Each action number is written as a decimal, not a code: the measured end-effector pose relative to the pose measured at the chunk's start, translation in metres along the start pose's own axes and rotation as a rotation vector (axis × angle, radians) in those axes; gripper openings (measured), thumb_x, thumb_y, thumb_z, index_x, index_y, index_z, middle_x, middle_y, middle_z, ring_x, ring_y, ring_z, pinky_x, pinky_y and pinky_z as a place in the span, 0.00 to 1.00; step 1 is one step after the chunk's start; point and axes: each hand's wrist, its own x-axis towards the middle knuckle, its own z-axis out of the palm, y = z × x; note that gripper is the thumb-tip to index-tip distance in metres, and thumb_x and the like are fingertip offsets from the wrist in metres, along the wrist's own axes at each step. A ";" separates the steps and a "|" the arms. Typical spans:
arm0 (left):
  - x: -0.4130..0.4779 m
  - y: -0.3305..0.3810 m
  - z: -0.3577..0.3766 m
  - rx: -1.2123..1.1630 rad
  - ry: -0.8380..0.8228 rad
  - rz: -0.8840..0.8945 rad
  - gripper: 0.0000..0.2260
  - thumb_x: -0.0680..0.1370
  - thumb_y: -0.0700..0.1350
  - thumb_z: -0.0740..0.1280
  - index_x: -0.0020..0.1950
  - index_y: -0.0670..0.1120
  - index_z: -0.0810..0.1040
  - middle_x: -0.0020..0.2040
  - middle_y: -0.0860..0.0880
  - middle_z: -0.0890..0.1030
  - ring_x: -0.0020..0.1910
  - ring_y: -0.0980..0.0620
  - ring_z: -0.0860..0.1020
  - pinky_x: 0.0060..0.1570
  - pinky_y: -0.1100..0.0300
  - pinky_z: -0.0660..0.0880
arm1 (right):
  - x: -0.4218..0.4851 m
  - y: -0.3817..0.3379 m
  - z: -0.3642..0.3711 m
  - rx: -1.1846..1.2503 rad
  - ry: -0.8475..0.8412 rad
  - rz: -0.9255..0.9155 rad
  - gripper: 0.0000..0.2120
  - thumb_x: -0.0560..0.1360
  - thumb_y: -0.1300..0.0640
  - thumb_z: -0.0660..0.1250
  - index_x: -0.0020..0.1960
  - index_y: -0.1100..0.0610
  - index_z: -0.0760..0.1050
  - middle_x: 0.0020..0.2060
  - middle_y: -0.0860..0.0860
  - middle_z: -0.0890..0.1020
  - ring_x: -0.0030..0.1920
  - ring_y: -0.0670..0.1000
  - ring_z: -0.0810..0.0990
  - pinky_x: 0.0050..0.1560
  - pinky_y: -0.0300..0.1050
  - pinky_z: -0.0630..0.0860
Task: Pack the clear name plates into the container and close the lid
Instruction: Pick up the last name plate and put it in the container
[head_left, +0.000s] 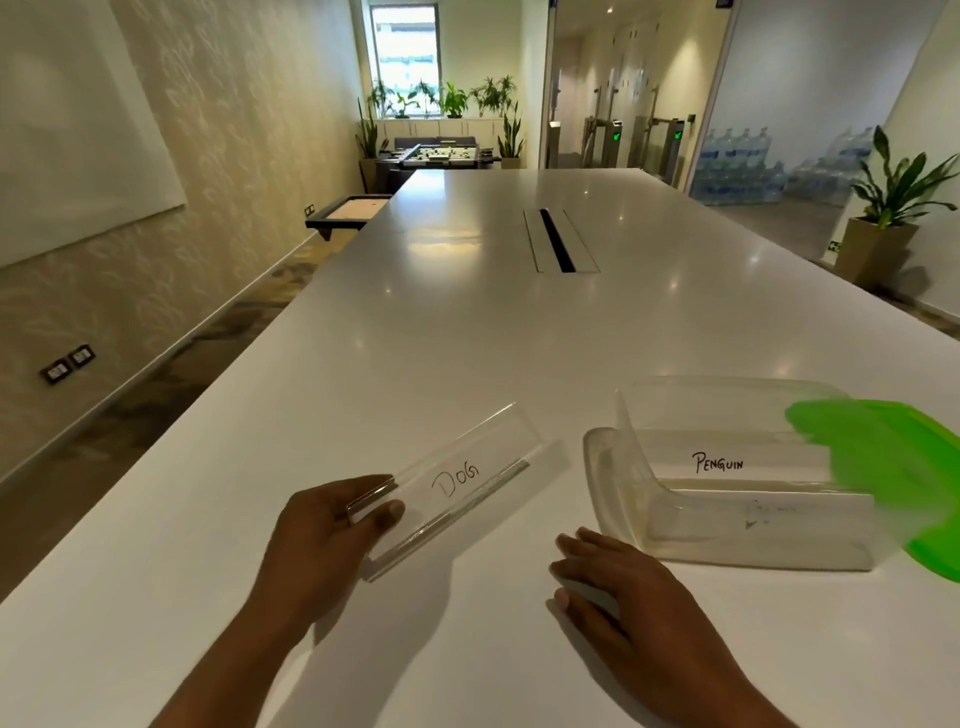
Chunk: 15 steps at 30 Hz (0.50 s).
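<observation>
DOG plate: clear, bent acrylic with handwritten lettering, outside the container, lying slantwise on the table, left of the container. Its near end is pinched by the left hand, thumb on the front face and fingers behind; cannot tell whether that end is lifted off the surface.

PENGUIN plate: already inside the container, lettering facing the camera. A further clear plate with faint marks sits in front of it; text not readable.

Container: clear plastic tub, open, standing on the table to the right of the DOG plate. Green lid: off, at the tub's right end and overlapping it; blurred, so exact contact unclear.

Right hand: palm down on the table just beside the tub's near-left corner, fingers relaxed, holding nothing that can be made out.

Surroundings: cable slot at mid-table; potted plant far right; stacked water bottles behind glass.
</observation>
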 end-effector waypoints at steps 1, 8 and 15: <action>-0.009 -0.002 -0.006 -0.019 -0.019 -0.017 0.12 0.73 0.43 0.73 0.45 0.62 0.82 0.41 0.63 0.85 0.41 0.64 0.83 0.42 0.64 0.79 | 0.000 -0.001 -0.001 0.006 -0.003 0.003 0.20 0.72 0.35 0.60 0.59 0.40 0.79 0.63 0.32 0.74 0.68 0.29 0.61 0.65 0.28 0.58; -0.059 -0.016 -0.036 -0.157 -0.161 -0.141 0.12 0.68 0.44 0.75 0.50 0.55 0.86 0.50 0.57 0.86 0.51 0.58 0.83 0.53 0.63 0.77 | -0.001 -0.011 -0.015 0.223 0.004 0.036 0.27 0.67 0.39 0.69 0.64 0.46 0.75 0.60 0.36 0.77 0.61 0.31 0.73 0.58 0.27 0.67; -0.074 -0.011 -0.044 -0.220 -0.217 -0.117 0.15 0.66 0.46 0.73 0.52 0.52 0.85 0.50 0.57 0.86 0.51 0.58 0.83 0.50 0.68 0.77 | 0.000 -0.011 -0.027 0.619 -0.117 0.124 0.40 0.62 0.36 0.74 0.71 0.43 0.67 0.66 0.40 0.75 0.66 0.42 0.73 0.62 0.41 0.72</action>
